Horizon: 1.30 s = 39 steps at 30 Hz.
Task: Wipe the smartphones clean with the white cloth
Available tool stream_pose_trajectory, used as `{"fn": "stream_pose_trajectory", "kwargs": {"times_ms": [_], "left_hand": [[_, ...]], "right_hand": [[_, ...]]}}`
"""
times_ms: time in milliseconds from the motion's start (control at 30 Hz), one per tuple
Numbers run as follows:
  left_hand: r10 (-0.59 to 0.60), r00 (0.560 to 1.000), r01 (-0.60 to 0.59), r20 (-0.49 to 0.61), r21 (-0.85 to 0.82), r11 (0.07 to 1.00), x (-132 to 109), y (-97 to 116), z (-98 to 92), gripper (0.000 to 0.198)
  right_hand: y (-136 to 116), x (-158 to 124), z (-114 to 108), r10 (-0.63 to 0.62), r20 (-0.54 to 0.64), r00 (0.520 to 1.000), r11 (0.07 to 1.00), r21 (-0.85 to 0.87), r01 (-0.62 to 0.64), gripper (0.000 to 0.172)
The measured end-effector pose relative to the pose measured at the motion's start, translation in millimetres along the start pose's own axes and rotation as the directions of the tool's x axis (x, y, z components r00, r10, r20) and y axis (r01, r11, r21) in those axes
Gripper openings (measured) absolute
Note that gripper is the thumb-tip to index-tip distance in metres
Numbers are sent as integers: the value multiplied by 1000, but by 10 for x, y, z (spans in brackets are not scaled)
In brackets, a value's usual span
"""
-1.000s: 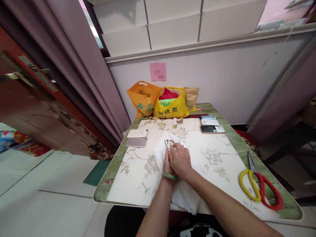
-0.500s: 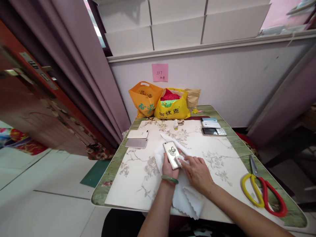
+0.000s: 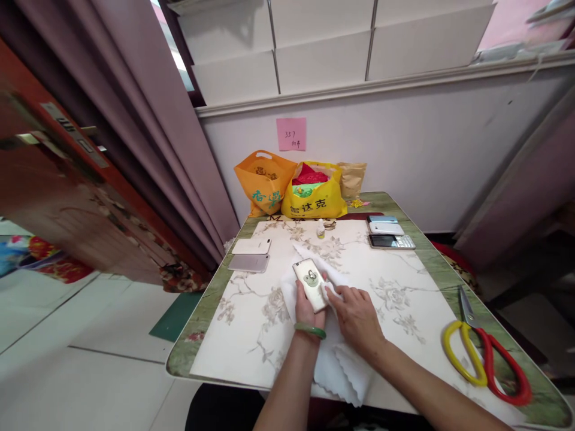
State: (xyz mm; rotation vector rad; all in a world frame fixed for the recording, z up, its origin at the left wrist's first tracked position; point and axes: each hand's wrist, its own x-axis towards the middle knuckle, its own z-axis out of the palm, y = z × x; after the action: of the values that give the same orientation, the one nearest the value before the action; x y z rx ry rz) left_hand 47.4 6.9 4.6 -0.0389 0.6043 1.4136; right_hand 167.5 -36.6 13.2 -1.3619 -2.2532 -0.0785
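A pale gold smartphone [image 3: 311, 292] lies back side up in my left hand [image 3: 306, 314], whose fingers wrap round its edges. On the phone's back is a bear-shaped ring holder [image 3: 311, 278]. My right hand [image 3: 359, 317] pinches a fold of white cloth [image 3: 335, 353] and presses it to the phone's right edge. The rest of that cloth, with a scalloped border, spreads beneath both hands and hangs toward the table's front edge. A green bangle [image 3: 309, 330] circles my left wrist.
Two phones [image 3: 249, 262] lie at the left, and several more [image 3: 390, 241] at the right. Red-and-yellow scissors [image 3: 487, 353] rest near the right edge. A small bottle [image 3: 320, 228] stands ahead, before an orange bag [image 3: 265, 182], a yellow bag [image 3: 314, 206] and a brown paper bag [image 3: 353, 179].
The phone in my left hand has tilted slightly, its top shifting left. My right hand has moved a little, still pressing the cloth at the phone's edge. The view has shifted slightly.
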Motion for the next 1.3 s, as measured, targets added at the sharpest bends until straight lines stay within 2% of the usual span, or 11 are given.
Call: {"fn": "stream_pose_trajectory", "kwargs": {"times_ms": [100, 233, 367, 500, 633, 733, 833, 1000, 1100, 1200, 1300], "left_hand": [[-31, 999, 31, -15, 17, 999, -7, -7, -8, 55], [9, 1000, -9, 5, 14, 1000, -17, -23, -7, 52], [-38, 999, 38, -7, 19, 999, -27, -23, 8, 55], [-5, 1000, 4, 26, 23, 1000, -27, -16, 5, 52], [-31, 999, 30, 31, 35, 999, -28, -16, -3, 55], [-4, 1000, 2, 27, 50, 999, -30, -23, 7, 52], [12, 1000, -10, -22, 69, 998, -35, -32, 25, 43], [-52, 999, 53, -11, 153, 987, -59, -64, 43, 42], [-90, 996, 86, 9, 211, 974, -71, -86, 42, 45], [-68, 998, 69, -8, 187, 980, -65, -95, 34, 45], [-28, 999, 30, -16, 137, 990, -42, -91, 15, 43]], "right_hand": [[-5, 21, -2, -101, 40, 994, 994, 34, 99, 53], [-3, 70, -20, 8, 29, 1000, 1000, -15, -8, 46], [17, 108, 17, -120, 65, 991, 992, 41, 117, 51], [69, 101, 41, -21, -7, 1000, 1000, -21, 21, 50], [88, 44, 11, -155, -5, 988, 987, 36, 155, 45], [129, 94, 13, -44, -45, 998, 998, 36, 46, 40], [209, 268, 48, 56, -55, 997, 997, 48, -53, 41], [371, 673, 88, 135, -10, 991, 990, 51, -134, 35], [440, 801, 109, 200, 21, 980, 978, 58, -201, 31], [431, 699, 127, 156, 7, 988, 986, 58, -156, 32], [336, 397, 89, 59, -19, 998, 996, 74, -57, 39]]}}
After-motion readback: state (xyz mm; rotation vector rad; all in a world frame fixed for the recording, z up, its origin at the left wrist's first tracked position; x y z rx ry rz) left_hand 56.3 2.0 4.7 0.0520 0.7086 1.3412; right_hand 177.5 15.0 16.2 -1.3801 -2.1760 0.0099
